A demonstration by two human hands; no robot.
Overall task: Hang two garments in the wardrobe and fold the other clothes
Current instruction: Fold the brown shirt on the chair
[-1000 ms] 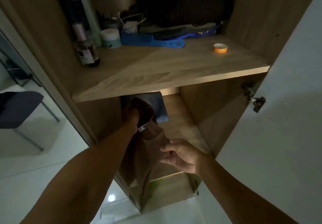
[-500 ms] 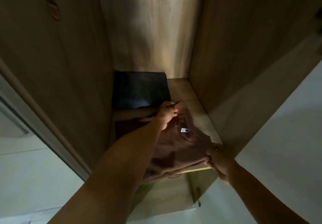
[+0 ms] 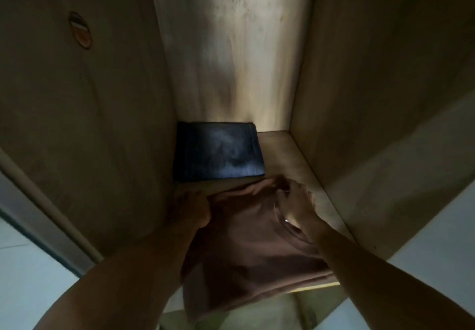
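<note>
- Head view looks down into a dim wooden wardrobe (image 3: pixel 359 72), with both bare arms reaching in over its shelf (image 3: pixel 295 155).
- A folded brown garment (image 3: pixel 252 247) lies on the front part of the shelf; its near edge hangs past the shelf's front lip.
- Left hand (image 3: pixel 191 209) is at the garment's far left corner, next to the left wall. Its grip is curled against the cloth edge there; whether it pinches the cloth or only presses on it I cannot tell in this light.
- Right hand (image 3: pixel 298 205) lies on top of the garment near its collar, fingers (image 3: pixel 290 188) bent down into the fabric at the far edge. It looks like a hold on the bunched cloth, though the fingertips are lost in shadow.
- A small pale tag (image 3: pixel 286 220) shows at the collar, just under the right wrist.
- Behind the brown garment, against the back wall and the left side, sits a folded dark blue garment (image 3: pixel 218 150), flat and squared. The two are just beside each other; I cannot tell whether they touch.
- On the left wall, high up, there is a small round fitting (image 3: pixel 80 33).
- A strip of bare shelf runs along the right of both garments.
- Pale floor (image 3: pixel 25 265) shows outside the wardrobe at lower left.
</note>
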